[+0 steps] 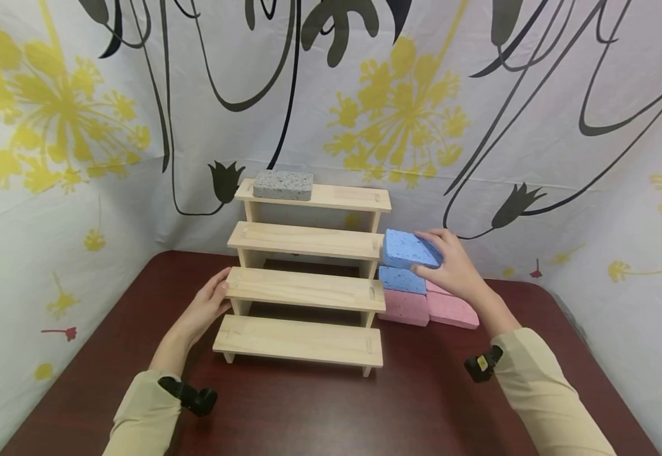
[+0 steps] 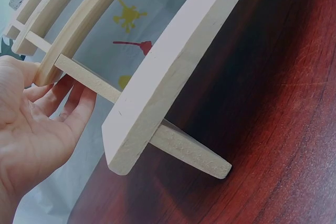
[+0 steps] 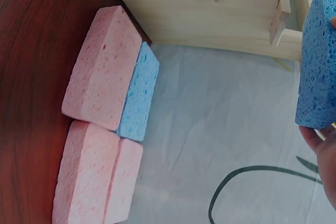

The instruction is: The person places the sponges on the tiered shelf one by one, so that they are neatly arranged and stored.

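A blue sponge (image 1: 411,249) is in my right hand (image 1: 450,263), pinched between thumb and fingers beside the right end of a tiered wooden stand (image 1: 302,288). The right wrist view has that sponge (image 3: 317,61) at its right edge, with only part of the hand (image 3: 326,161) showing. My left hand (image 1: 206,310) grips the left end of the stand's second step from the bottom. In the left wrist view, the thumb of the left hand (image 2: 37,114) lies at the step's edge and the fingers reach underneath. A grey sponge (image 1: 283,185) lies on the top step, at its left.
Right of the stand, pink sponges (image 1: 404,308) and another blue sponge (image 1: 402,279) lie grouped on the dark red-brown table (image 1: 308,411). Behind and at both sides hangs a white cloth (image 1: 285,126) printed with yellow and grey flowers.
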Available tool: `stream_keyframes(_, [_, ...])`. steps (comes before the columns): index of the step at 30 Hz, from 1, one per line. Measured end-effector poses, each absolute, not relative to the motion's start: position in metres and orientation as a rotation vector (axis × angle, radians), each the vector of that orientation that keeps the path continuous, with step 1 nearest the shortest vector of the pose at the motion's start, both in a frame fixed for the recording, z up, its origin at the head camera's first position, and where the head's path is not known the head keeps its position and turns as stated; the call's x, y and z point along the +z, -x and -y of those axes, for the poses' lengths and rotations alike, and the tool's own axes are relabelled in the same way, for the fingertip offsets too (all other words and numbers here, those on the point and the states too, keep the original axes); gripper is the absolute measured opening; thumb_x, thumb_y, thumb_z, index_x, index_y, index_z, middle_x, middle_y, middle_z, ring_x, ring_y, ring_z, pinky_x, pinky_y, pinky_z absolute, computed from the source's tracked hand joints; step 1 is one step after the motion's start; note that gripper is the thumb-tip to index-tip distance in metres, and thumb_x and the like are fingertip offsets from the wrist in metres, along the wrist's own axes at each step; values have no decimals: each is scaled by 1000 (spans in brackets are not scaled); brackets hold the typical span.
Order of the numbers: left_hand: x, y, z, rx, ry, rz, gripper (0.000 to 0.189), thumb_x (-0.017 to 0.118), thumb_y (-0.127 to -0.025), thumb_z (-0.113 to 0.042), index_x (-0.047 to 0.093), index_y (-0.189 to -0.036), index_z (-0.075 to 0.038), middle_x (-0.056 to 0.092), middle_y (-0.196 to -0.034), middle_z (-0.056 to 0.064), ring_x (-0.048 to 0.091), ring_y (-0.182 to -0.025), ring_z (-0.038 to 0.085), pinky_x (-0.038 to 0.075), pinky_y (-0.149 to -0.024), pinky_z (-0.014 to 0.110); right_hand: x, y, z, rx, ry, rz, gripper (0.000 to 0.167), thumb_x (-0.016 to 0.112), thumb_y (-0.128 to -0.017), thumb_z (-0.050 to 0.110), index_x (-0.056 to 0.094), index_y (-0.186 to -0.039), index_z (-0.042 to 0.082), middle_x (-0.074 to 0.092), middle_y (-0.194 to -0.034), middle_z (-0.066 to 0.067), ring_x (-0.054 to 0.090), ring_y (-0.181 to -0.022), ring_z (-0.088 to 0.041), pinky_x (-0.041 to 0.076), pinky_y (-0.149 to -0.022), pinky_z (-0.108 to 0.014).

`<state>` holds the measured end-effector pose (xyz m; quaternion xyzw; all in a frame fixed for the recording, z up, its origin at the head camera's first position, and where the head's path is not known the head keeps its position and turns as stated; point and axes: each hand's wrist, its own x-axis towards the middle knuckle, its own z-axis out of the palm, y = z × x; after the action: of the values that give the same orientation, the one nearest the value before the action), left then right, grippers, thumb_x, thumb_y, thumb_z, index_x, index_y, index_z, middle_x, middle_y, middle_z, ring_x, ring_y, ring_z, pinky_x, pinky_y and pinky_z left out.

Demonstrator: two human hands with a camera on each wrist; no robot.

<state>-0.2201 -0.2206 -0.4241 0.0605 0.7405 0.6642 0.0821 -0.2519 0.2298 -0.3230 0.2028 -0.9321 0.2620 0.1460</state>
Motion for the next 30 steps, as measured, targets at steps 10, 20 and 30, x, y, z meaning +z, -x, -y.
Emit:
stream_keyframes(10, [-427, 221, 221, 1985, -177, -2211, 57, 28, -101, -30, 3, -148, -10, 6, -152, 21, 15, -138, 37, 23, -111, 53, -319, 261, -214, 753, -607, 2619, 62, 69, -73, 25, 50, -128, 4, 42, -128, -21, 38, -116, -36, 40, -88, -56])
stream_keyframes(20, [-425, 222, 221, 1982, -192, -2220, 58, 29, -100, -32, 3, -148, -11, 5, -152, 20, 14, -138, 37, 22, -111, 53, -314, 267, -200, 754, -630, 2561, 64, 72, -71, 25, 51, -127, 3, 43, -127, -20, 40, -114, -36, 41, -88, -54])
stream_keyframes(30, [-424, 220, 222, 1999, -188, -2201, 57, 28, -101, -30, 3, -148, -11, 5, -152, 20, 14, -139, 36, 21, -111, 53, -303, 280, -181, 764, -710, 2483, 64, 74, -69, 21, 52, -125, -2, 44, -124, -23, 39, -113, -38, 38, -90, -52])
